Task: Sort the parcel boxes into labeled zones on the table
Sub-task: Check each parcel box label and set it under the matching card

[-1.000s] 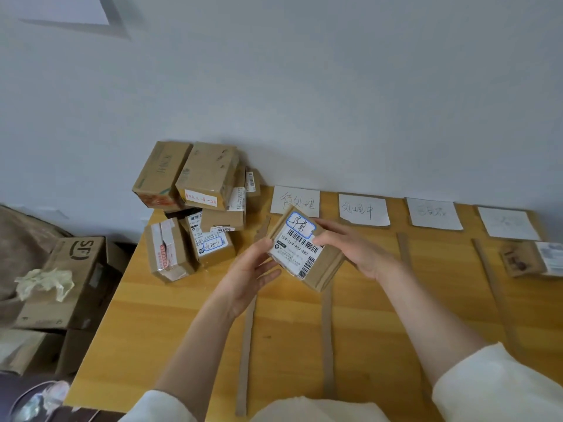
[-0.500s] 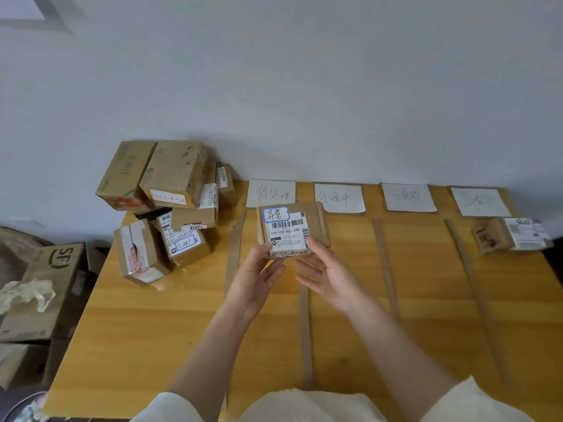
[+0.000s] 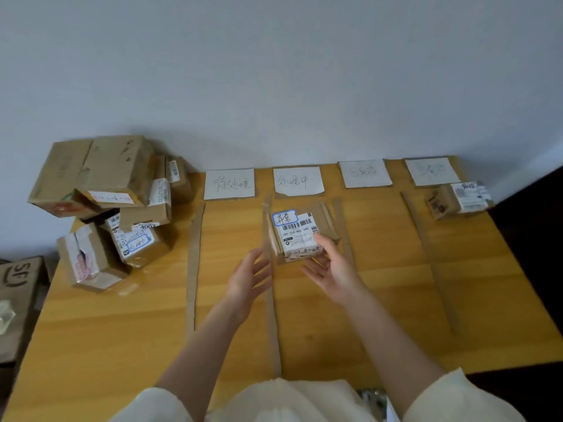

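Note:
A small brown parcel box (image 3: 297, 229) with a white barcode label and a blue-framed handwritten sticker is over the second zone, just below the second paper label (image 3: 298, 181). My right hand (image 3: 332, 269) grips its near right corner, thumb on top. Whether the box rests on the table (image 3: 396, 300) I cannot tell. My left hand (image 3: 249, 277) hovers to the box's left, fingers spread, touching nothing. Several more parcel boxes (image 3: 115, 208) are piled at the table's back left. Another small box (image 3: 457, 199) lies in the far-right zone.
Paper labels sit along the wall edge: the first (image 3: 229, 184), third (image 3: 365, 173) and fourth (image 3: 432, 171). Cardboard strips (image 3: 193, 263) divide the table into lanes. A large carton (image 3: 18, 278) stands on the floor to the left.
The box has gone right, from under the first label to under the second. My left hand has let go of it and opened; only my right hand holds it.

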Tool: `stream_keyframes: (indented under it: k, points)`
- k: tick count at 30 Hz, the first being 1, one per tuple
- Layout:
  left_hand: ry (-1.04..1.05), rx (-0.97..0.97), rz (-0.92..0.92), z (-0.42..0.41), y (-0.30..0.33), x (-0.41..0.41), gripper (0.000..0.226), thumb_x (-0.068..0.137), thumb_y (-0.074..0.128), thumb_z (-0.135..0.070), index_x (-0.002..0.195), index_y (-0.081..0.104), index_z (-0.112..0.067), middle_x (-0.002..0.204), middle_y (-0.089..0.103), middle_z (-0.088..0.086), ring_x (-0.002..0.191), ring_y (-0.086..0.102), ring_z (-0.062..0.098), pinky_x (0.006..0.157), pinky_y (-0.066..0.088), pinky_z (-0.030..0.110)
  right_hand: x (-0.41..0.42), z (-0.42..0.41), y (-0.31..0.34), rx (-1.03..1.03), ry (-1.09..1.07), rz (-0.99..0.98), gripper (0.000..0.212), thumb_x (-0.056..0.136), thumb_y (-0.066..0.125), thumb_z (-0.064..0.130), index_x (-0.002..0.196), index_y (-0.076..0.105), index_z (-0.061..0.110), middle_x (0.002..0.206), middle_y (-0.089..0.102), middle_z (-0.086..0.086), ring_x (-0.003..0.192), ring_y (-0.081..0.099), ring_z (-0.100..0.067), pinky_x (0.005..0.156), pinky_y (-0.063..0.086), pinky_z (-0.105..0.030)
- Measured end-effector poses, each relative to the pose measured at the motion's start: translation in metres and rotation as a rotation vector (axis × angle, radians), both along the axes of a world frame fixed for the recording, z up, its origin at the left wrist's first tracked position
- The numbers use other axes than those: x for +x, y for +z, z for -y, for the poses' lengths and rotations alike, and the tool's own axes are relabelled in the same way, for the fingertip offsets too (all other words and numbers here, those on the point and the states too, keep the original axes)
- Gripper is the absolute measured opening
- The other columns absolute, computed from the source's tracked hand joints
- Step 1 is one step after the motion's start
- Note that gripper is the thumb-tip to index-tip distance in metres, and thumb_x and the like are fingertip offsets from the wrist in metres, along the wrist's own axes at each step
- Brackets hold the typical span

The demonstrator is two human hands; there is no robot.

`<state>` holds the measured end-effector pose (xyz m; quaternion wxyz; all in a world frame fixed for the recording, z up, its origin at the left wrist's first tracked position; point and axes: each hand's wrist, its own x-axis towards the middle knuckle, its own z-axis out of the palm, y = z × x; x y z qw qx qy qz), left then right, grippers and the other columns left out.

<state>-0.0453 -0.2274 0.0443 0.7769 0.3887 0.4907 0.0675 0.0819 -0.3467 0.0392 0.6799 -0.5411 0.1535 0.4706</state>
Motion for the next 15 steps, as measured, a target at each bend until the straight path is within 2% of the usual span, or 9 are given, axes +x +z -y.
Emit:
stream_keyframes:
  k: [2,4,7,11,12,14,15]
  points:
    - [-0.062,0.109,-0.097,0.008,-0.011,0.007,0.015,0.095,0.053,-0.030,0.105,0.058,-0.020,0.108,0.065,0.002,0.105,0.061,0.021,0.094,0.048,0.039,0.010,0.019,0.000,-0.012,-0.035,-0.006,0.033,0.087,0.067,0.032,0.117,0.060,0.019,0.112,0.063,-0.006,0.107,0.061,-0.022,0.096,0.051,-0.042]
    - [-0.153,0.227,-0.187,0.018,-0.024,0.015,0.024,0.093,0.058,-0.028,0.114,0.057,-0.016,0.116,0.063,0.009,0.101,0.060,0.020,0.091,0.048,0.039,0.022,0.041,-0.001,-0.032,-0.088,-0.006,0.034,0.087,0.066,0.033,0.116,0.060,0.017,0.113,0.062,-0.009,0.108,0.060,-0.024,0.098,0.050,-0.044]
    - [-0.328,0.364,-0.256,0.037,-0.038,0.031,0.033,0.092,0.061,-0.028,0.123,0.055,-0.019,0.122,0.059,0.006,0.093,0.057,0.017,0.075,0.047,0.031,0.043,0.074,-0.003,-0.079,-0.224,-0.014,0.025,0.088,0.063,0.034,0.104,0.061,0.016,0.105,0.062,-0.007,0.102,0.060,-0.022,0.100,0.048,-0.042]
    - [-0.561,0.474,-0.334,0.062,-0.050,0.059,0.044,0.092,0.059,-0.038,0.132,0.049,-0.023,0.135,0.052,0.003,0.111,0.054,0.021,0.081,0.045,0.033,0.082,0.120,-0.012,-0.167,-0.384,-0.013,0.029,0.085,0.065,0.040,0.101,0.063,0.015,0.104,0.062,-0.006,0.097,0.059,-0.020,0.085,0.049,-0.033]
    - [-0.620,0.510,-0.356,0.068,-0.052,0.066,0.047,0.092,0.058,-0.039,0.135,0.047,-0.023,0.139,0.050,0.003,0.111,0.055,0.020,0.079,0.046,0.033,0.093,0.131,-0.015,-0.190,-0.411,-0.010,0.032,0.084,0.065,0.042,0.102,0.064,0.016,0.105,0.063,-0.005,0.096,0.058,-0.019,0.081,0.049,-0.031]
    - [-0.715,0.581,-0.398,0.077,-0.055,0.079,0.050,0.094,0.056,-0.039,0.139,0.043,-0.024,0.144,0.045,0.002,0.085,0.055,0.010,0.068,0.046,0.030,0.114,0.153,-0.020,-0.244,-0.443,0.017,0.040,0.083,0.062,0.048,0.108,0.067,0.017,0.106,0.065,-0.003,0.095,0.059,-0.018,0.076,0.047,-0.028]
    - [-0.746,0.613,-0.409,0.081,-0.058,0.084,0.051,0.095,0.055,-0.038,0.141,0.041,-0.023,0.145,0.044,0.004,0.070,0.048,0.004,0.062,0.045,0.028,0.125,0.163,-0.023,-0.273,-0.458,0.038,0.044,0.082,0.060,0.050,0.111,0.067,0.018,0.107,0.067,-0.003,0.096,0.059,-0.017,0.075,0.047,-0.028]
